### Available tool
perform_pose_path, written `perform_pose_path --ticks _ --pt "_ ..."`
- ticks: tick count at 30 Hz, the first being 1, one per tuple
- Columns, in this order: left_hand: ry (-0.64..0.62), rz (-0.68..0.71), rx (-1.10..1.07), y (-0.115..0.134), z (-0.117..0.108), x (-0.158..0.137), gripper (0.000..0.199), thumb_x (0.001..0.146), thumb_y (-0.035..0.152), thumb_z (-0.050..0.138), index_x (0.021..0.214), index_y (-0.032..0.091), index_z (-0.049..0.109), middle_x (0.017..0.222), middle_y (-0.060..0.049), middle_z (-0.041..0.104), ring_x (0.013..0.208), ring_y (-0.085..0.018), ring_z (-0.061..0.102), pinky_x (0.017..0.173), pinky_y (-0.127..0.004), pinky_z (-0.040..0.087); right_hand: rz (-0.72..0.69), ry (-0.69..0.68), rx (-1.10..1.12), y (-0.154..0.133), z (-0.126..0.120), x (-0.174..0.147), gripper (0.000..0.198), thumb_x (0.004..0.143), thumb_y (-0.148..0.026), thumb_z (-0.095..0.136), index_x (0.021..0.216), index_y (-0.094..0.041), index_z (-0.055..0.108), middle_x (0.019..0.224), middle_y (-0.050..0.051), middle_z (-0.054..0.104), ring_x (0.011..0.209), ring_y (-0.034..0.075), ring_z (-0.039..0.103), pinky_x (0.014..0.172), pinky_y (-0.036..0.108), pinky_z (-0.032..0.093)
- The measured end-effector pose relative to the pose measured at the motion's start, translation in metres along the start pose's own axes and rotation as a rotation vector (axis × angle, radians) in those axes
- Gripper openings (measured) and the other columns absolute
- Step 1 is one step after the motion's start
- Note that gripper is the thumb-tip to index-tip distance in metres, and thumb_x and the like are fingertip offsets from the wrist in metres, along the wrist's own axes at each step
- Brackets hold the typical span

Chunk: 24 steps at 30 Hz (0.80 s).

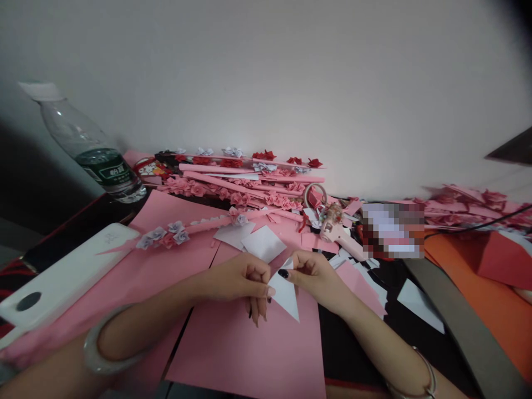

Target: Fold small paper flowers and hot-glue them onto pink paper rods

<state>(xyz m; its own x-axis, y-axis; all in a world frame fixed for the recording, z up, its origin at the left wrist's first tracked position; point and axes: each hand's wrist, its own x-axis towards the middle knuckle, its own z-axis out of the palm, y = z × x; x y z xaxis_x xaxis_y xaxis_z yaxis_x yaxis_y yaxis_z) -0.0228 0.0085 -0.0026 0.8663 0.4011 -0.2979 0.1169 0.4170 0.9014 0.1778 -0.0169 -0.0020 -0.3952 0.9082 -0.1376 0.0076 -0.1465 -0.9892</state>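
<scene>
A white sheet of paper (286, 296), folded to a pointed shape, is held up between my two hands above the pink sheets. My left hand (245, 282) pinches its left edge between thumb and fingers. At its upper corner, my right hand (310, 274) grips the paper, the dark-nailed thumb lying on the front. Just beyond the hands rest white paper squares (264, 244). Behind them lies a pink paper stem (216, 223) with white and pink paper flowers (168, 235) at its left end. Large pink paper (253, 354) spreads beneath my hands.
A water bottle (100, 149) stands tilted in view at the left, near a white device (62, 277). Along the wall lie several pink stems with flowers (249, 188). A pink glue gun (341, 235), a tape roll (315, 195), paper scraps and orange paper (461, 277) are at the right.
</scene>
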Motion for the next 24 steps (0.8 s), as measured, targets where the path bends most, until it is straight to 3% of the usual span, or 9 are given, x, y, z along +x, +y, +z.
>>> perform_pose_path --ticks 4,9,13,16,18,19,21,24 --pt "-0.064 -0.005 -0.023 0.000 0.001 -0.002 0.021 0.080 0.026 0.063 0.066 0.015 0.051 0.059 -0.002 0.069 0.048 -0.014 0.065 0.043 -0.020 0.048 -0.003 -0.070 -0.028 0.001 -0.002 -0.001 0.037 0.084 -0.043 0.055 0.058 -0.016 0.050 0.047 -0.003 0.053 0.039 0.007 0.047 0.041 0.019 0.035" --pt "-0.129 -0.053 -0.019 -0.001 -0.001 -0.003 0.020 0.079 0.027 0.063 0.066 0.016 0.053 0.054 -0.001 0.067 0.045 -0.014 0.063 0.041 -0.020 0.047 -0.018 -0.003 -0.029 0.003 -0.003 -0.002 0.028 0.078 -0.038 0.064 0.065 -0.017 0.052 0.047 -0.006 0.050 0.038 0.006 0.045 0.041 0.019 0.037" --pt "-0.135 -0.070 -0.003 0.002 -0.001 -0.004 0.020 0.078 0.026 0.063 0.064 0.016 0.053 0.055 0.000 0.067 0.044 -0.012 0.062 0.043 -0.021 0.047 -0.019 0.048 -0.091 0.001 -0.003 -0.002 0.039 0.085 -0.040 0.054 0.055 -0.017 0.046 0.042 -0.004 0.050 0.032 0.004 0.036 0.034 0.017 0.024" --pt "-0.019 -0.017 0.009 0.005 0.001 -0.003 0.021 0.078 0.027 0.062 0.063 0.016 0.052 0.056 0.000 0.067 0.043 -0.012 0.061 0.043 -0.020 0.045 -0.082 0.153 -0.121 0.001 -0.003 -0.002 0.036 0.090 -0.041 0.044 0.063 -0.017 0.051 0.044 -0.005 0.049 0.032 0.005 0.037 0.034 0.018 0.025" --pt "0.123 0.054 0.009 0.007 0.001 -0.001 0.022 0.078 0.028 0.061 0.063 0.016 0.052 0.055 0.000 0.067 0.043 -0.011 0.060 0.044 -0.020 0.044 -0.175 0.212 -0.158 0.002 -0.002 -0.002 0.021 0.088 -0.037 0.048 0.089 -0.018 0.056 0.061 -0.002 0.057 0.042 0.007 0.046 0.039 0.019 0.035" --pt "0.197 0.089 0.005 0.008 0.000 0.000 0.022 0.079 0.029 0.061 0.064 0.016 0.052 0.055 0.001 0.066 0.042 -0.011 0.059 0.044 -0.020 0.044 -0.220 0.223 -0.202 0.002 -0.001 -0.002 0.024 0.085 -0.034 0.054 0.104 -0.019 0.052 0.074 0.000 0.061 0.050 0.008 0.051 0.043 0.020 0.040" --pt "0.320 0.145 -0.003 0.009 -0.001 0.002 0.024 0.078 0.031 0.061 0.062 0.016 0.051 0.052 0.001 0.064 0.041 -0.010 0.056 0.043 -0.021 0.042 -0.280 0.223 -0.337 0.003 0.002 -0.003 0.050 0.078 -0.027 0.063 0.123 -0.024 0.042 0.099 0.004 0.059 0.067 0.011 0.056 0.052 0.022 0.046" --pt "0.390 0.182 0.006 0.009 -0.002 0.003 0.027 0.077 0.033 0.062 0.060 0.017 0.048 0.048 0.002 0.060 0.038 -0.010 0.052 0.040 -0.020 0.038 -0.286 0.215 -0.540 0.004 0.005 -0.004 0.057 0.076 -0.021 0.064 0.127 -0.025 0.040 0.107 0.006 0.058 0.076 0.014 0.057 0.055 0.022 0.048"
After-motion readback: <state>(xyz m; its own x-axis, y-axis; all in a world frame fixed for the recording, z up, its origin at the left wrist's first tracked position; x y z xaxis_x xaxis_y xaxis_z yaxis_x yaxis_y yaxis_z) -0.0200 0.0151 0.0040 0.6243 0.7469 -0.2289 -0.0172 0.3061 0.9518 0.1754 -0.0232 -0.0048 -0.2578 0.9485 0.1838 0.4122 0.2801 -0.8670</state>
